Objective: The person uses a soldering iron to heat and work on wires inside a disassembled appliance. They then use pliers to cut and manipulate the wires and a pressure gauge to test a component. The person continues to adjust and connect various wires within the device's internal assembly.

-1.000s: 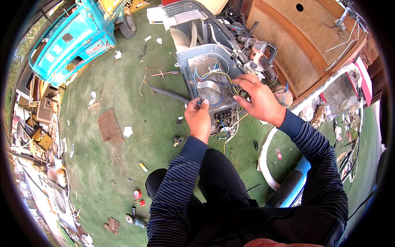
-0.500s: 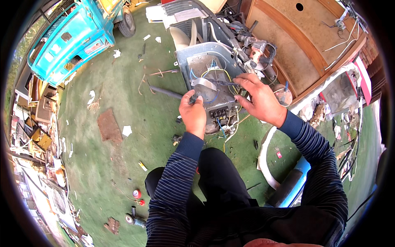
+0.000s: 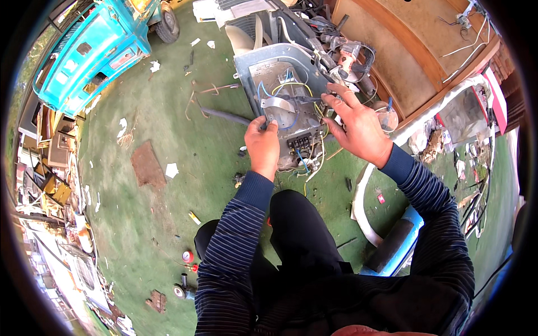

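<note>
In front of me lies a grey metal appliance housing [image 3: 307, 59] with its inside exposed. It holds a curved metal clamp strap [image 3: 278, 102], loose blue and yellow wires [image 3: 291, 85] and a dark terminal block [image 3: 300, 142] at the near end. My left hand [image 3: 262, 147] grips the housing's left edge, thumb and fingers closed beside the strap. A dark length of wire [image 3: 307, 99] runs across the cavity toward my right hand [image 3: 358, 127]. That hand hovers at the right edge, fingers spread and thumb apart, its fingertips close to the wire's end.
A rusty bent rod [image 3: 216, 88] lies left of the housing. A pressure gauge [image 3: 187, 256] and an angle grinder [image 3: 182, 290] are near my left knee. A power tool [image 3: 348, 56] rests at right. A turquoise vehicle [image 3: 92, 56] stands far left; a blue cylinder [image 3: 395, 246] lies near right.
My right hand's fingers have spread and lifted slightly off the dark wire. My left hand stays on the housing's edge. The whole view has shifted a little.
</note>
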Demonstrator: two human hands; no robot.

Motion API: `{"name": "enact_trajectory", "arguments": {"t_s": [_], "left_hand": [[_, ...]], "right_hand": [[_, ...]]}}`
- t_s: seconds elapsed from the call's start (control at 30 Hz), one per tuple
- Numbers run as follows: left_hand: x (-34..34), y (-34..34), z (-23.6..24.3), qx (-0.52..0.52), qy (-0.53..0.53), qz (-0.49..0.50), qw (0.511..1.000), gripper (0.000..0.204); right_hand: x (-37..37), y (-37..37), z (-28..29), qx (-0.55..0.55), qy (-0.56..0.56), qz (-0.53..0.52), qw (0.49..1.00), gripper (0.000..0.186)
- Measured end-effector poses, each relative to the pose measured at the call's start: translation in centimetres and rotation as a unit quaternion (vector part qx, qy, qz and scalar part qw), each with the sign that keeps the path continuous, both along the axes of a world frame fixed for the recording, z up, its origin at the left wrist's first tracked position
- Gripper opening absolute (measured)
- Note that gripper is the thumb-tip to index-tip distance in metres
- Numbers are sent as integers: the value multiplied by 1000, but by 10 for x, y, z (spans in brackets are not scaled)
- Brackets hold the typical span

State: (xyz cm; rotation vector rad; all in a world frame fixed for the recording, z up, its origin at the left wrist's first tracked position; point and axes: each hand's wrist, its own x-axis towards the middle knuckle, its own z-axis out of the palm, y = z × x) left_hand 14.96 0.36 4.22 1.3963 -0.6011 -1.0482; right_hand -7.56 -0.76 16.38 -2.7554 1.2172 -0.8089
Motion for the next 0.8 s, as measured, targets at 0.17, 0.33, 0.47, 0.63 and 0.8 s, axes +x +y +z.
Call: {"name": "enact_trajectory", "arguments": {"t_s": [0.17, 0.33, 0.47, 0.63, 0.8], "left_hand": [[-1, -1, 1, -31, 0, -1, 1000, 36], [5, 5, 1, 2, -32, -9, 999, 42], [19, 25, 19, 42, -78, -14, 996, 59], [49, 65, 56, 26, -21, -4, 999, 53], [82, 110, 68, 36, 39, -19, 998, 45]], "right_hand": [[-7, 5, -5, -44, -7, -9, 999, 50], [-30, 12, -21, -89, -5, -55, 994, 51], [-57, 34, -49, -112, -69, -64, 989, 46], [-86, 139, -127, 321, -40, -38, 945, 32], [-103, 262, -225, 530, 49, -52, 845, 23]]}}
